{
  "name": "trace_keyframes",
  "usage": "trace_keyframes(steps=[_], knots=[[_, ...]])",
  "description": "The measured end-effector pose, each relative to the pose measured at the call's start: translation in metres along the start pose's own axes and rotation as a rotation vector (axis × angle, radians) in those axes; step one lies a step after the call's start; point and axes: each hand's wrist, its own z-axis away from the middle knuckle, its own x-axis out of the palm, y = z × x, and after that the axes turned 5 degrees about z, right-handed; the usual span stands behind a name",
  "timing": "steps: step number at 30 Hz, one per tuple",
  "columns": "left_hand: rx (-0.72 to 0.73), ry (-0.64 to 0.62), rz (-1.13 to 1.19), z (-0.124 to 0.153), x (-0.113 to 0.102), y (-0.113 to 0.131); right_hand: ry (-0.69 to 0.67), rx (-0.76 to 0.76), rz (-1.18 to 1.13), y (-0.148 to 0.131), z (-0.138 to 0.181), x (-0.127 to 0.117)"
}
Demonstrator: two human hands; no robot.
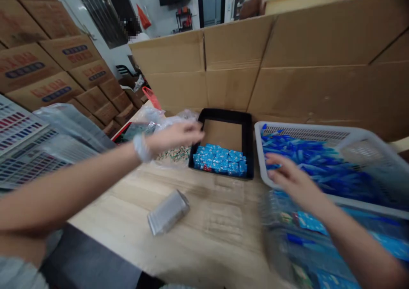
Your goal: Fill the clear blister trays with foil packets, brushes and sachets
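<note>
On the tabletop (204, 221) sit a black tray (247, 148) w/ small blue packs (220, 159) at its front and a white basket (361, 140) full of blue sticks (319, 165). Left hand (174, 136) reaches to the tray's edge, fingers loose, holding nothing I can see. Right hand (290, 180) lies flat & empty on the basket rim. Tray is only part full, its back half bare. A gray pack (168, 211) lies alone near the front.
</note>
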Motion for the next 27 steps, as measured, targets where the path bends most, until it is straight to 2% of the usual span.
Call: trace_keyframes(steps=[2, 3, 4, 5, 6, 7, 8, 10, 13, 15, 18, 20, 24, 27], knots=[[-0.119, -0.047, -0.080, 0.060, 0.043, -0.053, -0.338, 0.055, -0.204, -0.026, 0.042, 0.079], [-0.192, -0.032, -0.156, 0.086, 0.070, -0.079, -0.508, 0.161, -0.305, -0.034, 0.061, 0.121], [-0.247, -0.036, -0.237, 0.108, 0.096, -0.104, -0.591, 0.290, -0.401, -0.039, 0.077, 0.164], [-0.291, -0.045, -0.318, 0.125, 0.120, -0.126, -0.591, 0.413, -0.495, -0.041, 0.090, 0.205], [-0.317, -0.001, -0.388, 0.138, 0.140, -0.144, -0.508, 0.499, -0.593, -0.042, 0.098, 0.242], [-0.289, 0.044, -0.435, 0.146, 0.154, -0.160, -0.369, 0.555, -0.702, -0.042, 0.103, 0.276], [-0.257, 0.082, -0.472, 0.151, 0.162, -0.172, -0.236, 0.588, -0.801, -0.041, 0.103, 0.305], [-0.162, 0.126, -0.507, 0.152, 0.162, -0.191, -0.025, 0.596, -0.943, -0.039, 0.098, 0.346], [-0.024, 0.107, -0.523, 0.149, 0.142, -0.212, 0.068, 0.588, -1.110, -0.042, 0.093, 0.376], [0.044, 0.083, -0.521, 0.148, 0.131, -0.224, 0.111, 0.580, -1.193, -0.048, 0.095, 0.385], [0.095, 0.072, -0.517, 0.149, 0.125, -0.234, 0.197, 0.542, -1.225, -0.057, 0.100, 0.392], [0.115, 0.067, -0.515, 0.149, 0.125, -0.235, 0.236, 0.540, -1.146, -0.064, 0.098, 0.395], [0.136, 0.024, -0.508, 0.145, 0.125, -0.236, 0.311, 0.609, -0.732, -0.080, 0.092, 0.397], [0.177, 0.003, -0.508, 0.145, 0.121, -0.242, 0.365, 0.612, -0.655, -0.087, 0.123, 0.387]])
